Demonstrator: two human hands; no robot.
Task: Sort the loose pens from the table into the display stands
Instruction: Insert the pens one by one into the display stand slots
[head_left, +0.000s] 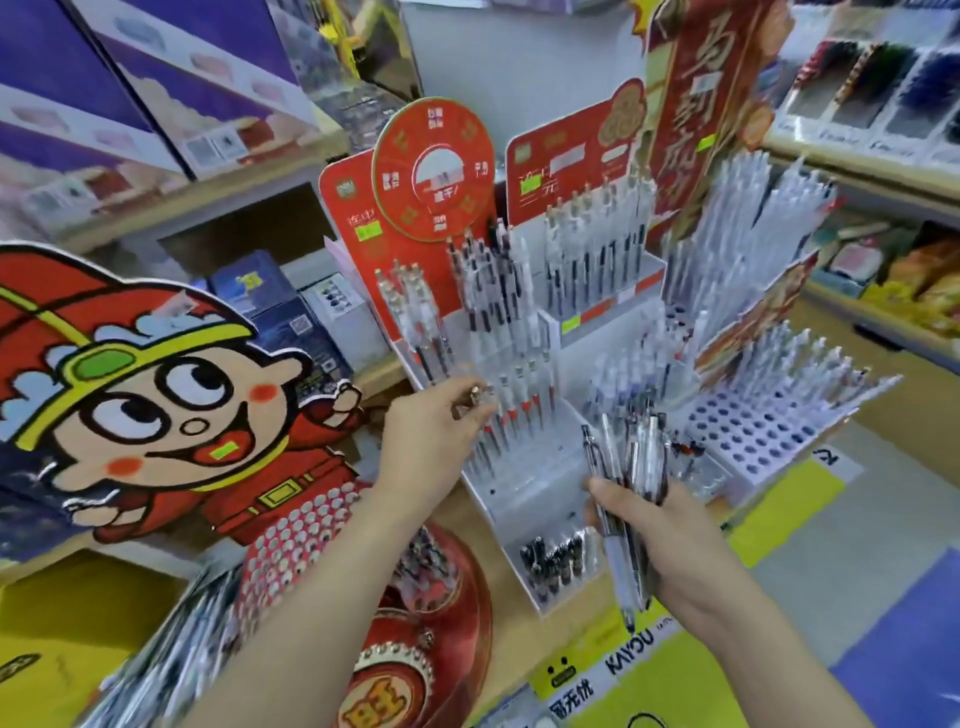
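Fingers of your left hand (441, 410) pinch one pen's top (477, 397) at the white display stand (524, 483), front rows. Your right hand (660, 525) clasps a bundle of pens (626, 467) just right of that stand.

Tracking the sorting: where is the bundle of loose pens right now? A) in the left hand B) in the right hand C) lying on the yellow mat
B: the right hand grips the bundle of pens, while the left hand pinches a pen at the display stand.
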